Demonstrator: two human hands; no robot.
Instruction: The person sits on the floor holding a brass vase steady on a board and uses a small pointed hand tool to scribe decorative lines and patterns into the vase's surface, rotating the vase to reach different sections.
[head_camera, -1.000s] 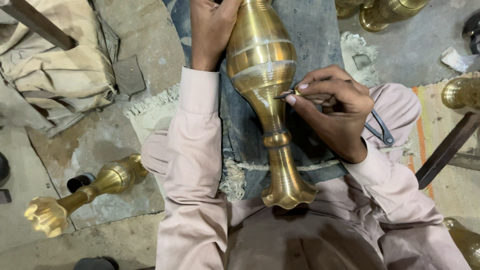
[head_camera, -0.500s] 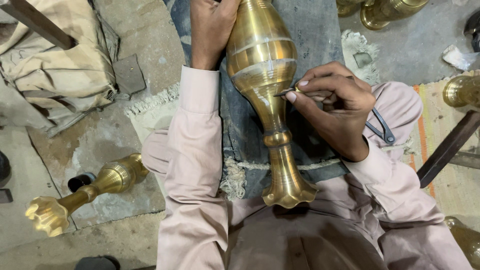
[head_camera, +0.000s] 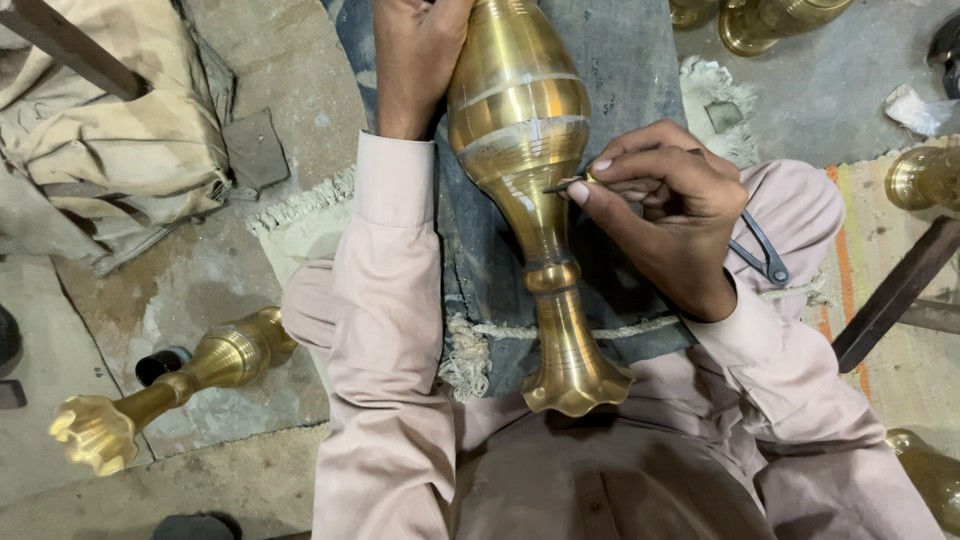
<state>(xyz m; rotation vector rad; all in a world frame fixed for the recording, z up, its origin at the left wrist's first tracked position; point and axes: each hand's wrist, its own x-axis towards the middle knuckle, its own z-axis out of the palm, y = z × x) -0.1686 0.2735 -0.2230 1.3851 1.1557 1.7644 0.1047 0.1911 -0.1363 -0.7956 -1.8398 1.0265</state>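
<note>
Brass, polished and banded with pale scribed rings, makes up the tall vase (head_camera: 530, 180) that lies along the middle of the frame over a dark cloth (head_camera: 640, 60) on the person's lap. Its long axis runs nearly top to bottom: the bulbous body sits in the upper centre, the narrow stem below it, and the scalloped foot points toward the lower centre, closest to the person's chest.

The left hand (head_camera: 415, 55), in the upper centre-left, is closed around the upper body of the vase from the left side, steadying it. The right hand (head_camera: 660, 205), at centre right, is pinched shut on a thin pointed tool (head_camera: 562, 185), whose tip touches the vase just under the widest bulge, where the body tapers to the stem. So the vase lies directly left of the right hand, with the tool set crosswise to the vase's length.

A second brass vase (head_camera: 180, 380) lies on the concrete floor (head_camera: 290, 60) at lower left, well apart. Metal dividers (head_camera: 760, 255) rest on the right thigh, just beside the right wrist.
</note>
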